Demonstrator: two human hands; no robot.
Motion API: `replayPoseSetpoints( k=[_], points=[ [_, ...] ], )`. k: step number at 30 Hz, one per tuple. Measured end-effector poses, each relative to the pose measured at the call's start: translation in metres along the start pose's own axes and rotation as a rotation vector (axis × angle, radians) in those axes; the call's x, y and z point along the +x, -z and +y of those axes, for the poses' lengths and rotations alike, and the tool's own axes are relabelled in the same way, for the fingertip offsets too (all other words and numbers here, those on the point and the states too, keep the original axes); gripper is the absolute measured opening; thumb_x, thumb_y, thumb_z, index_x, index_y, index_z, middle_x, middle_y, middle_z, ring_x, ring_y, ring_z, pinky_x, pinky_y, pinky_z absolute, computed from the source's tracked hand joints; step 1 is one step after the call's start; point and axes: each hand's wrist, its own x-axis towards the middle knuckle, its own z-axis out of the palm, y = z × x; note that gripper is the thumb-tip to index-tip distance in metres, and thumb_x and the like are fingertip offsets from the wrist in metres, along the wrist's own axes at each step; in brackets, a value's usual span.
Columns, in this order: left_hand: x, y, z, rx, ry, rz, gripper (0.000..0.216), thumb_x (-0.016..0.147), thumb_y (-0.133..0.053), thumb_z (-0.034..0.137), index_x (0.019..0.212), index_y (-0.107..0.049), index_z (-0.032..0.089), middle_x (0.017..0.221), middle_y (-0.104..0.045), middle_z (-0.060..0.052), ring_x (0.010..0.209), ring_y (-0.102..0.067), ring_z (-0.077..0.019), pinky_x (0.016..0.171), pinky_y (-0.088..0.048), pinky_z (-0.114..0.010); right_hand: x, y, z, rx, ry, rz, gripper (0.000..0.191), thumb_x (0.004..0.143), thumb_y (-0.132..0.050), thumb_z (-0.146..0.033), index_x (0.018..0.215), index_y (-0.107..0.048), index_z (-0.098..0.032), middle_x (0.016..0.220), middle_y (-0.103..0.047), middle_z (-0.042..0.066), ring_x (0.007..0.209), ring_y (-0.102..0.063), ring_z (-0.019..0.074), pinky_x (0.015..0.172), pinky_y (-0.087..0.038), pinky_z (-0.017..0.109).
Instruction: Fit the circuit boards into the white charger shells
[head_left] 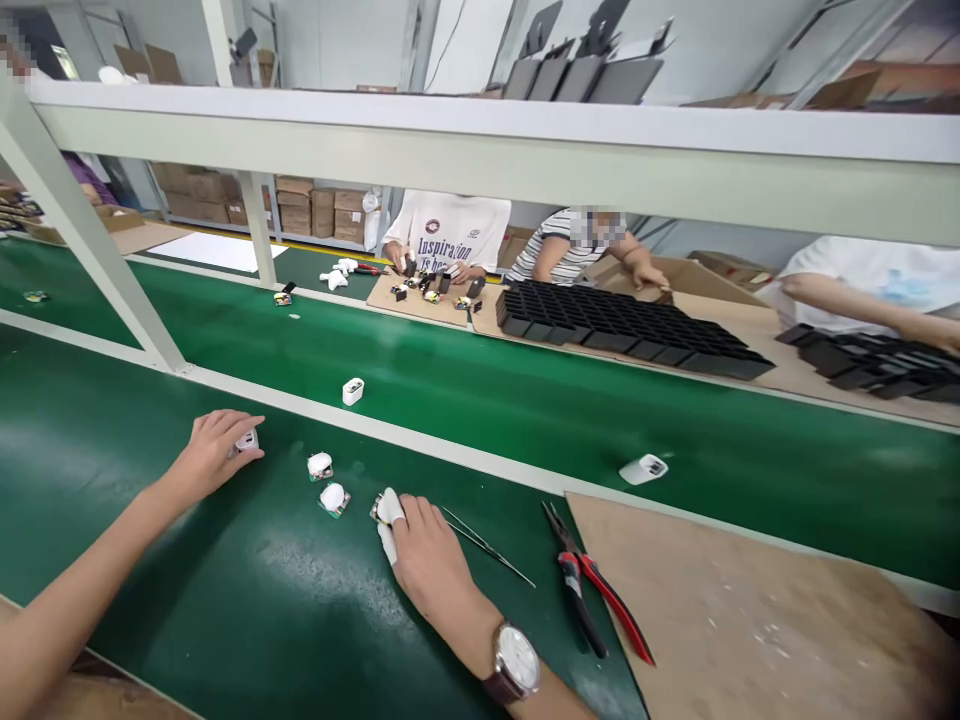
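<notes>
My left hand (pixel 212 452) rests on the green mat with its fingers curled over a small white charger part (pixel 246 440). My right hand (pixel 424 548), with a wristwatch and white finger cots, lies flat and its fingertips press on another small white-capped part (pixel 382 506). Two more small parts (pixel 320 465) (pixel 333 497), white on top with circuit boards, lie between my hands. Thin tweezers (pixel 487 546) lie just right of my right hand.
Red-handled pliers (pixel 596 595) lie beside a brown cardboard sheet (pixel 750 610). White charger shells (pixel 352 391) (pixel 643 469) ride the green conveyor belt. Across it, several people work at black trays (pixel 630 325). A white frame post (pixel 90 250) stands at the left.
</notes>
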Motion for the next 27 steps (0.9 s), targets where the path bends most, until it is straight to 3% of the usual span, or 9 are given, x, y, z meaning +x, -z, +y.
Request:
replayPoseSetpoints(
  k=[1,3,6,9,13,16,21,27],
  points=[
    [0.002,0.002,0.017,-0.035,-0.022,0.021,0.047,0.102,-0.057,0.053,0.141,-0.059,0.026,0.129,-0.068,-0.013,0.121,-0.062,-0.0341,0.104,-0.048,-0.053,-0.006,0.003,0.002,0.041,-0.031,0.004,0.005,0.092,-0.062,-0.014,0.096,-0.066,-0.014,0.099,-0.067,0.016,0.087,-0.063,0.0298,0.08,-0.058,0.046],
    [0.0,0.001,0.056,-0.182,-0.07,-0.014,0.055,0.1,-0.064,0.049,0.15,-0.049,0.03,0.134,-0.065,-0.01,0.122,-0.063,-0.0307,0.105,-0.051,-0.047,-0.018,0.01,0.003,0.118,-0.084,0.018,0.011,0.099,-0.06,-0.024,0.101,-0.065,-0.013,0.096,-0.065,0.014,0.086,-0.063,0.0292,0.079,-0.057,0.046],
    [-0.012,-0.018,0.113,-0.392,-0.173,-0.272,0.066,0.098,-0.069,0.039,0.156,-0.039,0.034,0.139,-0.062,-0.009,0.125,-0.063,-0.0278,0.105,-0.054,-0.042,-0.032,0.017,0.003,0.23,-0.099,0.012,0.018,0.099,-0.056,-0.019,0.115,-0.062,-0.013,0.102,-0.064,0.014,0.087,-0.062,0.029,0.076,-0.057,0.046],
    [-0.022,-0.046,0.147,-0.449,-0.186,-0.46,0.071,0.096,-0.072,0.032,0.158,-0.037,0.033,0.139,-0.062,-0.01,0.128,-0.061,-0.0301,0.106,-0.055,-0.045,-0.038,0.023,0.005,0.343,-0.103,0.012,0.034,0.097,-0.053,-0.012,0.131,-0.055,-0.011,0.114,-0.063,0.016,0.096,-0.061,0.0298,0.082,-0.059,0.047],
    [-0.028,-0.063,0.151,-0.497,-0.089,-0.483,0.084,0.089,-0.08,0.042,0.159,-0.036,0.031,0.153,-0.052,-0.013,0.14,-0.053,-0.0348,0.114,-0.05,-0.051,-0.044,0.023,0.011,0.403,-0.094,0.069,0.042,0.098,-0.052,-0.009,0.14,-0.05,-0.013,0.129,-0.061,0.018,0.113,-0.059,0.0319,0.093,-0.059,0.05],
    [-0.034,-0.063,0.145,-0.543,-0.075,-0.469,0.08,0.091,-0.077,0.037,0.159,-0.036,0.033,0.16,-0.045,-0.011,0.146,-0.048,-0.0333,0.119,-0.046,-0.049,-0.046,0.021,0.012,0.432,-0.088,0.115,0.043,0.098,-0.052,-0.009,0.141,-0.049,-0.015,0.124,-0.065,0.016,0.109,-0.061,0.0312,0.09,-0.06,0.051],
    [-0.041,-0.063,0.148,-0.646,-0.084,-0.428,0.064,0.099,-0.06,0.022,0.158,-0.035,0.032,0.155,-0.052,-0.008,0.14,-0.056,-0.0268,0.119,-0.047,-0.044,-0.038,0.035,0.005,0.575,-0.106,0.265,0.043,0.099,-0.057,-0.012,0.141,-0.048,-0.017,0.118,-0.066,0.014,0.107,-0.064,0.0276,0.089,-0.061,0.047],
    [-0.043,-0.072,0.152,-0.723,-0.066,-0.415,0.075,0.098,-0.062,0.021,0.162,-0.024,0.035,0.146,-0.058,-0.008,0.131,-0.061,-0.0266,0.109,-0.054,-0.042,-0.035,0.05,-0.001,0.505,0.015,0.241,0.049,0.096,-0.059,-0.006,0.144,-0.05,-0.016,0.129,-0.064,0.017,0.117,-0.06,0.0313,0.096,-0.059,0.051]
  ],
)
